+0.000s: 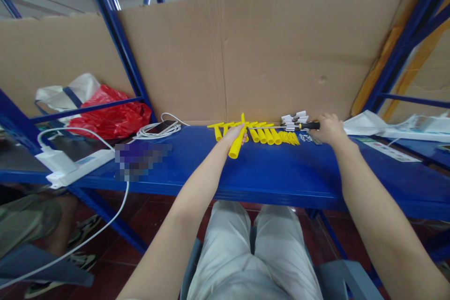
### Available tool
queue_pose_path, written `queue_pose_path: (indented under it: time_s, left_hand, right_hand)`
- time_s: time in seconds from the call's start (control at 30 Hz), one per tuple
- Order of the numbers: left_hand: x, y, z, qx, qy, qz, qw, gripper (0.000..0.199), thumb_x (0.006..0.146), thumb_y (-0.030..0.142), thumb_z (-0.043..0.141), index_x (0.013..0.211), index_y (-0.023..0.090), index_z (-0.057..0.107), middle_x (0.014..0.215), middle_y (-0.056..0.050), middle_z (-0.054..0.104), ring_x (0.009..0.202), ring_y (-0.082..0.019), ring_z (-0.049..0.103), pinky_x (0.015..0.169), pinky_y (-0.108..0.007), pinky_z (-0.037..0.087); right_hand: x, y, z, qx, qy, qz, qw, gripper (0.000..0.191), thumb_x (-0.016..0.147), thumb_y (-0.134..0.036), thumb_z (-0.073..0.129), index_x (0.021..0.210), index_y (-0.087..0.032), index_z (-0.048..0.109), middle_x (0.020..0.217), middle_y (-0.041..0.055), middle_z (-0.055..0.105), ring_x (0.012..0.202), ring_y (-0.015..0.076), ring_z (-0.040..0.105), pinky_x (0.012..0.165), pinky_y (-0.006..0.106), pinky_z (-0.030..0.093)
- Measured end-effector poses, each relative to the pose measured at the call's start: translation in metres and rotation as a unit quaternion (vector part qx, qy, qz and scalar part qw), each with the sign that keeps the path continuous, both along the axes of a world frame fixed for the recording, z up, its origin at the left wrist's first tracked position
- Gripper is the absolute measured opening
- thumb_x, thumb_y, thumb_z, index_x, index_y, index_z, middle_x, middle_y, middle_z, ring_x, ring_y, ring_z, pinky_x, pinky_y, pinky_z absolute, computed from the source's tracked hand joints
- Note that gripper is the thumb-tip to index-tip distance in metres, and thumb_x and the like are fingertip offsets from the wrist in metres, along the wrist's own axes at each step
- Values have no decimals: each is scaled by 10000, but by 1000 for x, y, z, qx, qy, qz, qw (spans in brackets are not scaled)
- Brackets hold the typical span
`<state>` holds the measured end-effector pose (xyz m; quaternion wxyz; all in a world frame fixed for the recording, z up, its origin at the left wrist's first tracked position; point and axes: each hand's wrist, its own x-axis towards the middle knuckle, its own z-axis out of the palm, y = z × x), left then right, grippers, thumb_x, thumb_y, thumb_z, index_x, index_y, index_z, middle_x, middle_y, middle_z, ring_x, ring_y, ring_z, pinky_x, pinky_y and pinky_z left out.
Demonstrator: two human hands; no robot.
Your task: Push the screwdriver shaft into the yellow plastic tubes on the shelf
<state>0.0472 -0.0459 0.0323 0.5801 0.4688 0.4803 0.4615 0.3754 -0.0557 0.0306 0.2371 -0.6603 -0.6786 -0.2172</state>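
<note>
My left hand (235, 137) is closed round a yellow T-shaped piece with a tube-like handle (235, 149), held above the blue shelf. In my right hand (329, 127) is a screwdriver with a black handle (309, 125); its long shaft points left toward the yellow piece. Whether the tip touches it, I cannot tell. Behind and between my hands, several similar yellow pieces (269, 137) lie in a row. Small flat yellow parts (290, 138) continue the row to the right, with white pieces (295, 119) behind them and small metal parts (305, 138) beside them.
Cardboard (281, 51) stands behind the blue shelf (274, 173). At left are a red plastic bag (112, 112), a coiled white cable (154, 131) and a power strip (84, 167). White packaging (369, 124) lies at right. Another person's leg (65, 215) shows at lower left.
</note>
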Motion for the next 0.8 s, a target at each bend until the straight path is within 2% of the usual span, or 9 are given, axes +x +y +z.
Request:
queue_pose_path:
  time_s: [0.17, 0.3, 0.43, 0.53, 0.63, 0.8]
  left_hand:
    - [5, -10, 5, -14, 10, 4, 1000, 263, 1060, 290, 381, 838, 200, 491, 482, 54, 472, 315, -77, 387, 360, -190, 278]
    - [6, -10, 6, -8, 0, 7, 1000, 269, 1057, 289, 388, 819, 203, 480, 479, 58, 469, 307, -74, 384, 359, -195, 275]
    - [4, -6, 3, 6, -5, 4, 1000, 248, 1053, 288, 377, 854, 197, 495, 477, 58, 463, 316, -86, 401, 355, -195, 280]
    - [3, -2, 0, 12, -13, 0, 1000, 234, 1051, 290, 373, 892, 190, 512, 485, 59, 463, 322, -87, 404, 355, -189, 283]
    - [1, 1, -1, 10, -22, 2, 1000, 219, 1049, 292, 379, 932, 184, 529, 493, 60, 462, 324, -88, 410, 355, -185, 285]
    - [0, 5, -1, 6, -33, 7, 999, 212, 1047, 297, 397, 956, 180, 548, 503, 63, 463, 315, -82, 405, 355, -179, 290]
  right_hand:
    - [-6, -7, 0, 7, -19, -44, 999, 379, 829, -392, 581, 1102, -194, 754, 1103, 194, 641, 1081, 379, 508, 863, 504, 411]
    - [-13, -9, 0, -16, -27, -74, 997, 365, 831, -363, 596, 1097, -163, 746, 1141, 214, 655, 1117, 393, 514, 920, 549, 378]
    - [-12, -6, -2, -34, -4, -81, 996, 335, 824, -346, 594, 1099, -213, 735, 1052, 156, 715, 1035, 377, 593, 943, 593, 371]
    - [-8, -2, -4, -33, 9, -68, 997, 340, 795, -327, 601, 1093, -230, 731, 975, 139, 728, 975, 359, 621, 887, 536, 425]
    - [-6, 1, -4, -27, 4, -43, 999, 376, 765, -307, 603, 1108, -222, 730, 1034, 144, 721, 1020, 357, 615, 843, 468, 460]
    - [-4, 2, -3, -17, -2, -14, 1000, 393, 769, -329, 573, 1096, -182, 734, 1076, 165, 691, 1047, 365, 588, 836, 454, 466]
